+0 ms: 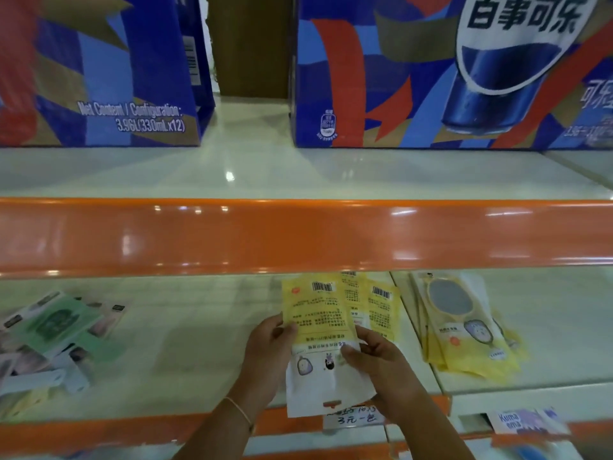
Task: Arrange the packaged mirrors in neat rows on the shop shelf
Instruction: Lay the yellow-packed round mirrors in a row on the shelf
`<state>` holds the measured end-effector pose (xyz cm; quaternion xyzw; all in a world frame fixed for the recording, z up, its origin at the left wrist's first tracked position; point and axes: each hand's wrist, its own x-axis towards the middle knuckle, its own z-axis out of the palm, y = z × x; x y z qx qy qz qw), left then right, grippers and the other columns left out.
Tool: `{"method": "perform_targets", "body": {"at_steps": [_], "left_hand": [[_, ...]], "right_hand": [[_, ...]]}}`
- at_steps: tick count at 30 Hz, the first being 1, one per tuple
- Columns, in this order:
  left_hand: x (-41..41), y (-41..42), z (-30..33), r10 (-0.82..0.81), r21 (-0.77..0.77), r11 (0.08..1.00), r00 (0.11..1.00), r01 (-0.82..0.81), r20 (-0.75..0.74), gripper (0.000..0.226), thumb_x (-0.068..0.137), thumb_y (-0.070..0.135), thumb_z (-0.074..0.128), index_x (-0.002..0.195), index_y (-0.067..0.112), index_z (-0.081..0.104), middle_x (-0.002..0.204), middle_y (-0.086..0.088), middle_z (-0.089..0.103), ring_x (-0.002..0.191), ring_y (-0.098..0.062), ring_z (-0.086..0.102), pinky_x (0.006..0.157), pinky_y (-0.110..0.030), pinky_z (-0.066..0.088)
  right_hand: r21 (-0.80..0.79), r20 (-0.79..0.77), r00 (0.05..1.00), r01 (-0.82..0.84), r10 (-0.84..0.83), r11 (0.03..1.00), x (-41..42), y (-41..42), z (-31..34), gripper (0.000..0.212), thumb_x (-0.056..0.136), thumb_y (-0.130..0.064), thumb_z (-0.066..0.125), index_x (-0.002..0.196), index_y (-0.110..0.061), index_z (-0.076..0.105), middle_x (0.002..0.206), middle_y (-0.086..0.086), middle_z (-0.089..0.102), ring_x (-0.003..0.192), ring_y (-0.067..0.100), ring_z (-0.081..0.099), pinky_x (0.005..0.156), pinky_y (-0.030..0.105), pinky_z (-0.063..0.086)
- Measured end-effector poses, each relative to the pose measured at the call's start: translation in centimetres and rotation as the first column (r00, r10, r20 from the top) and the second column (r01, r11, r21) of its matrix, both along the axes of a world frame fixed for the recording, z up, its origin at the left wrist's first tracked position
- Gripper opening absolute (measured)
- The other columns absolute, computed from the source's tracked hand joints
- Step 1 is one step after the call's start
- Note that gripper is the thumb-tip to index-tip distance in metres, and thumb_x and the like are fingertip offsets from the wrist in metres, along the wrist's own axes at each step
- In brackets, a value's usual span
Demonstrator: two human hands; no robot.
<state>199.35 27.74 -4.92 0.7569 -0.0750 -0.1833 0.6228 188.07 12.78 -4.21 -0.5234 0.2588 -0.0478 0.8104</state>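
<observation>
I hold a fan of yellow-and-white packaged mirrors (318,313) back side up, barcodes showing, over the lower shelf (185,330). My left hand (268,353) grips the left edge of the front packet, thumb on top. My right hand (381,363) pinches the packets from the right, near their white lower part. A pile of the same yellow mirror packets (464,330) lies face up on the shelf to the right, an oval mirror showing on the top one.
Green and white packets (56,330) lie scattered at the shelf's left. An orange shelf lip (298,234) of the upper shelf overhangs. Blue cola cartons (447,71) stand on that upper shelf. A handwritten price tag (355,418) sits on the lower front edge.
</observation>
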Motion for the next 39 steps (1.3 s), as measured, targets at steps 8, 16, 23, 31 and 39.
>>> {"method": "perform_targets", "body": {"at_steps": [8, 16, 23, 31, 39], "left_hand": [[-2.9, -6.5, 0.2, -0.110, 0.228, 0.972, 0.960, 0.050, 0.258, 0.016, 0.093, 0.021, 0.059, 0.084, 0.033, 0.054, 0.067, 0.016, 0.048, 0.062, -0.003, 0.049, 0.069, -0.032, 0.049], [-4.9, -14.5, 0.9, -0.339, 0.399, 0.897, 0.876, 0.190, 0.344, 0.039, 0.096, 0.033, 0.049, 0.134, 0.022, 0.047, 0.053, 0.004, 0.055, 0.039, -0.008, 0.043, 0.039, -0.020, 0.032], [-7.3, -16.9, 1.2, -0.394, 0.481, 0.857, 0.838, 0.186, 0.378, 0.045, 0.095, 0.034, 0.048, 0.139, 0.025, 0.043, 0.061, 0.004, 0.062, 0.045, -0.010, 0.052, 0.046, -0.027, 0.041], [-8.5, -16.5, 1.1, -0.412, 0.524, 0.837, 0.813, 0.158, 0.411, 0.042, 0.095, 0.034, 0.048, 0.137, 0.026, 0.045, 0.071, 0.006, 0.064, 0.054, -0.008, 0.055, 0.056, -0.028, 0.048], [-8.6, -15.5, 0.5, -0.358, 0.509, 0.857, 0.801, 0.078, 0.480, 0.041, 0.095, 0.029, 0.049, 0.136, 0.025, 0.048, 0.066, 0.014, 0.051, 0.053, -0.003, 0.046, 0.051, -0.016, 0.034]], "right_hand": [[-0.219, -0.161, 0.982, 0.064, -0.101, 0.974, -3.3, -4.9, 0.7, 0.040, 0.085, -0.008, 0.069, 0.120, -0.023, 0.058, 0.084, 0.012, 0.076, 0.076, 0.030, 0.071, 0.066, 0.039, 0.057], [-0.614, -0.058, 0.934, 0.246, -0.353, 0.750, -6.8, -12.5, 1.0, 0.038, 0.091, -0.015, 0.061, 0.127, -0.025, 0.054, 0.065, 0.009, 0.062, 0.043, 0.007, 0.046, 0.041, 0.018, 0.036], [-0.814, -0.060, 0.918, 0.182, -0.391, 0.552, -8.6, -18.2, 1.1, 0.038, 0.091, -0.015, 0.057, 0.128, -0.024, 0.055, 0.066, -0.004, 0.064, 0.053, 0.007, 0.054, 0.049, 0.021, 0.041], [-0.961, -0.131, 0.852, 0.016, -0.507, 0.275, -8.8, -20.6, -0.1, 0.050, 0.082, -0.028, 0.066, 0.129, -0.015, 0.056, 0.113, 0.014, 0.062, 0.105, 0.035, 0.056, 0.087, 0.040, 0.047], [-0.966, 0.044, 0.892, 0.153, -0.451, 0.209, -7.8, -18.5, 0.3, 0.037, 0.080, -0.017, 0.068, 0.116, -0.011, 0.066, 0.109, 0.017, 0.065, 0.101, 0.040, 0.054, 0.086, 0.041, 0.045]]}}
